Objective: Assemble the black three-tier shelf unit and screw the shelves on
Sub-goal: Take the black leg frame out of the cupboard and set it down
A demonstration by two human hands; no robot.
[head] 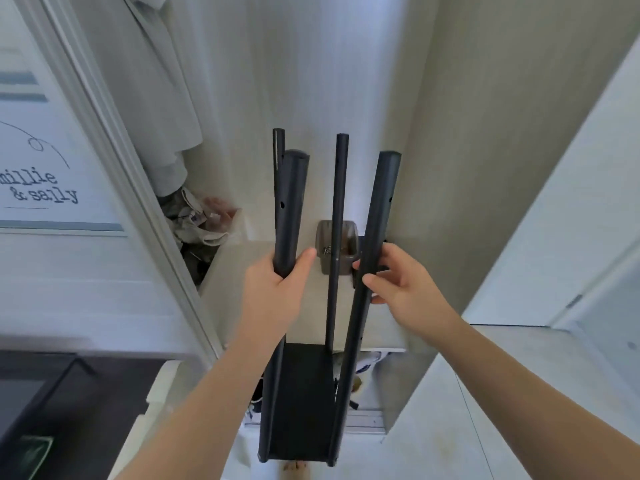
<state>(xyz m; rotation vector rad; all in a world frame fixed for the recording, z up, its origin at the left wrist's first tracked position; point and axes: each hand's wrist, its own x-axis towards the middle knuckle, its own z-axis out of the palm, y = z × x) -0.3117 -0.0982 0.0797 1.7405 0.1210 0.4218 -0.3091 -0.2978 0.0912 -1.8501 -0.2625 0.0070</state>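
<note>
Room: you face a narrow pale nook with a ribbed white wall (pixel 346 64) behind everything.
Shelf unit (pixel 311 341): it stands upright in front of you, between your two arms, its base low near the floor and its tops reaching up against the wall.
Poles (pixel 337 202): four matte black round tubes with small holes along their sides and open ends on top; they splay apart slightly toward the top.
Shelf (pixel 301 393): one flat black panel, set between the poles at the bottom.
Left hand (pixel 277 289): your fingers are curled round the near left pole (pixel 291 209), thumb stretched out to the side.
Right hand (pixel 398 282): you grip the near right pole (pixel 377 237), thumb across its front, fingers wrapped behind.
Tub (pixel 337 247): a small brown plastic bin with rounded corners sits on the counter (pixel 235 271) behind the poles; one rear pole crosses in front of it.
Counter: a smooth beige top, just behind the unit.
Bags (pixel 201 223): crumpled cloth and plastic are heaped left of the counter.
Garment (pixel 149 81): grey cloth hangs above the bags.
Sign (pixel 41 150): a white board with typed lettering at far left.
Foot (pixel 294 467): bare, below the shelf's near edge.
</note>
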